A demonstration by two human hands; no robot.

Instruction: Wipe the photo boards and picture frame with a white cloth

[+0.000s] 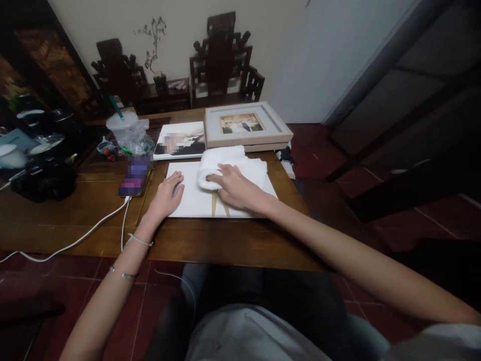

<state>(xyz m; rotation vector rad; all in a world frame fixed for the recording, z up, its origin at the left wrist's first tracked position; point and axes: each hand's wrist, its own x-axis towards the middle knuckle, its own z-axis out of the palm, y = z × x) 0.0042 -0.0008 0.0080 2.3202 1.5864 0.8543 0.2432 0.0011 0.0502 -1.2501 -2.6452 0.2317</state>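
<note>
A white board or panel (188, 200) lies flat on the wooden table, with two gold-coloured strips (214, 204) running toward its near edge. My left hand (169, 194) rests on the left edge of this panel, fingers stretched forward and holding nothing. A folded white towel (233, 156) lies over the panel's far and right part. My right hand (235, 188) presses on the towel from above, its fingers curled into the fabric. Part of the panel is hidden under the towel and my right hand.
Behind the panel lie a photo print (184, 143) and a framed picture (248, 123). To the left are a phone (134, 176) with a white charging cable (90, 230), a plastic cup (122, 125) with a straw, and a black camera (43, 173). Carved chairs (221, 60) stand beyond the table.
</note>
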